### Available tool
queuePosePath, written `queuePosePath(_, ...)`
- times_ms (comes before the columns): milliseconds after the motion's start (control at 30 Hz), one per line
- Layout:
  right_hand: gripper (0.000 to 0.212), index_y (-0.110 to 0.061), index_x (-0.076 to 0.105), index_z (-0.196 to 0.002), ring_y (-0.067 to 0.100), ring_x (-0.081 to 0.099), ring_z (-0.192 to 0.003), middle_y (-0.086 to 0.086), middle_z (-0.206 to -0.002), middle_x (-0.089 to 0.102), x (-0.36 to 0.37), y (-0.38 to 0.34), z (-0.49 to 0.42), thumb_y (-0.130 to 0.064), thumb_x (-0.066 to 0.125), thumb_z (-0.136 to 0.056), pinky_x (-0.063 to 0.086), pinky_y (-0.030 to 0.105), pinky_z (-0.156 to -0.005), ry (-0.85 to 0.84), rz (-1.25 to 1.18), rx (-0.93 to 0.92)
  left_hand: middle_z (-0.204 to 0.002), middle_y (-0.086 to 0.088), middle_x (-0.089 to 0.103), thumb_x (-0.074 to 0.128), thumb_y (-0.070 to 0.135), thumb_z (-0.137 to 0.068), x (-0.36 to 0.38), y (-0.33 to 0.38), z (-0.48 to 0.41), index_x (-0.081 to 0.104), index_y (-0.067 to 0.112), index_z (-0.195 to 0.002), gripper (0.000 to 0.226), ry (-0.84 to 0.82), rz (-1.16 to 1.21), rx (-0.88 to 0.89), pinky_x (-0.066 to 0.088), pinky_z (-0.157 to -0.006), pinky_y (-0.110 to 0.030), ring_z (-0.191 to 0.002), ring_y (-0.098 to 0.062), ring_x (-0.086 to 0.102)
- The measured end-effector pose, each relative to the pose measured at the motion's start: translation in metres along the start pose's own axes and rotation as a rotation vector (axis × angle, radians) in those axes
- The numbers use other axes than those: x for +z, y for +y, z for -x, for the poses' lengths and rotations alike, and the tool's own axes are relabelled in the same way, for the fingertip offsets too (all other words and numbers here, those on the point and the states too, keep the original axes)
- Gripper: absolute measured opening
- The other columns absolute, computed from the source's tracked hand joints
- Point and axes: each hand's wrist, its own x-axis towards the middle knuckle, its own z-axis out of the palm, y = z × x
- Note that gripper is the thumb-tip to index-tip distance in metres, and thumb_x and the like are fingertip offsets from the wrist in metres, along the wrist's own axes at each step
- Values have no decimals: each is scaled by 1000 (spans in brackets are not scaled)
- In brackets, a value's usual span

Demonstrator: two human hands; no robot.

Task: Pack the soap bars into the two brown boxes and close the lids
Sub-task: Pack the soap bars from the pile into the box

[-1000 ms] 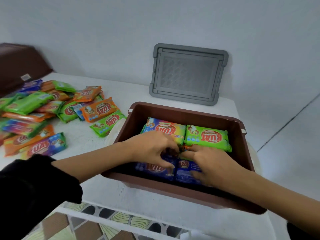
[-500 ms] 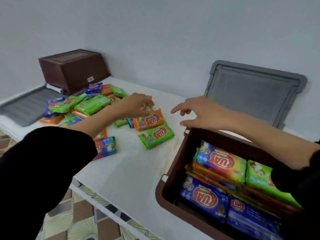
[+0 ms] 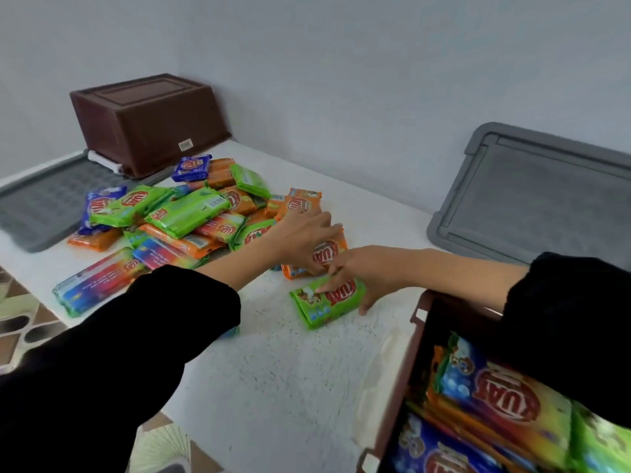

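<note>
A heap of wrapped soap bars in green, orange and blue lies on the white table. My left hand rests on an orange soap bar at the heap's right edge, fingers curled over it. Just below, my right hand grips a green soap bar lying alone on the table, fingers on top and thumb at its side. One brown box stands open at the lower right with several bars packed inside. The other brown box sits upside down at the back left.
One grey lid leans against the wall at the right. A second grey lid lies flat at the far left, partly under the upturned box. The table's front edge runs diagonally at the left, with tiled floor below.
Both hands left the open box and swung left to the heap. The view turned left with them. My right hand has dropped onto the green bar, my left onto the orange one.
</note>
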Motion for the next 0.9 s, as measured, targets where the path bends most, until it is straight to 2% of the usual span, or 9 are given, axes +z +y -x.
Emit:
queuePosePath(100, 69, -38, 40, -138, 17, 44, -120, 1, -130, 48, 2, 5, -2, -31, 71, -78, 35, 24, -91, 45, 27, -39, -125, -7, 44, 61, 53, -79, -4, 0, -3, 25, 21, -146, 83, -26, 35, 6, 32, -69, -28, -112, -22, 43)
queuePosePath(167, 66, -38, 43, -136, 16, 43, -120, 0, -130, 48, 6, 8, -1, -32, 72, -77, 33, 22, -91, 71, -10, -49, -124, -7, 45, 61, 51, -80, -4, 0, -4, 27, 24, -145, 79, -25, 51, 11, 31, -67, -28, -111, -23, 43)
queuePosePath(233, 65, -38, 45, -135, 15, 42, -120, 0, -130, 48, 11, 11, 1, -35, 72, -76, 32, 21, -90, 94, -33, -69, -124, -7, 45, 60, 50, -81, -1, 0, -3, 28, 25, -145, 76, -19, 46, 12, 31, -68, -27, -112, -23, 43)
queuePosePath(367, 64, -37, 45, -135, 13, 44, -114, 0, -125, 49, 15, 17, 6, -38, 72, -77, 23, 13, -77, 98, -32, -109, -125, -5, 47, 60, 49, -80, 5, 1, 0, 31, 26, -145, 74, 15, 60, -18, 32, -70, -26, -115, -22, 42)
queuePosePath(533, 80, -29, 37, -141, 16, 44, -116, 3, -127, 47, 33, 20, 16, -34, 77, -72, 29, 15, -87, 123, -165, -110, -128, -5, 48, 60, 55, -79, 5, 1, 3, 31, 25, -145, 78, 25, 72, -51, 41, -80, -32, -117, -22, 42)
queuePosePath(633, 74, -23, 42, -139, 19, 46, -117, 7, -126, 51, 41, 23, 15, -33, 76, -74, 27, 14, -85, 170, -212, -106, -128, -5, 49, 62, 53, -79, 4, 4, 3, 32, 25, -144, 77, 17, 77, -77, 41, -82, -33, -116, -22, 43)
queuePosePath(767, 76, -18, 51, -133, 26, 50, -111, 14, -121, 54, 31, 26, 17, -45, 66, -64, 29, 17, -82, 173, -154, -104, -120, -6, 52, 68, 48, -75, 1, 7, -1, 37, 23, -142, 77, 14, 144, -98, 40, -80, -32, -108, -23, 48)
queuePosePath(833, 80, -23, 55, -130, 23, 51, -110, 11, -120, 55, 23, 29, 33, -59, 54, -59, 29, 17, -83, 248, -156, -65, -118, -7, 54, 69, 47, -75, -2, 7, 0, 40, 22, -140, 76, 34, 176, -103, 39, -79, -29, -105, -22, 50)
queuePosePath(900, 74, -31, 56, -127, 18, 53, -104, 6, -116, 56, 15, 35, 57, -64, 48, -61, 35, 22, -84, 356, -174, 1, -117, -7, 55, 70, 46, -75, -11, 7, 1, 42, 22, -139, 74, 86, 218, -108, 37, -76, -26, -103, -22, 51)
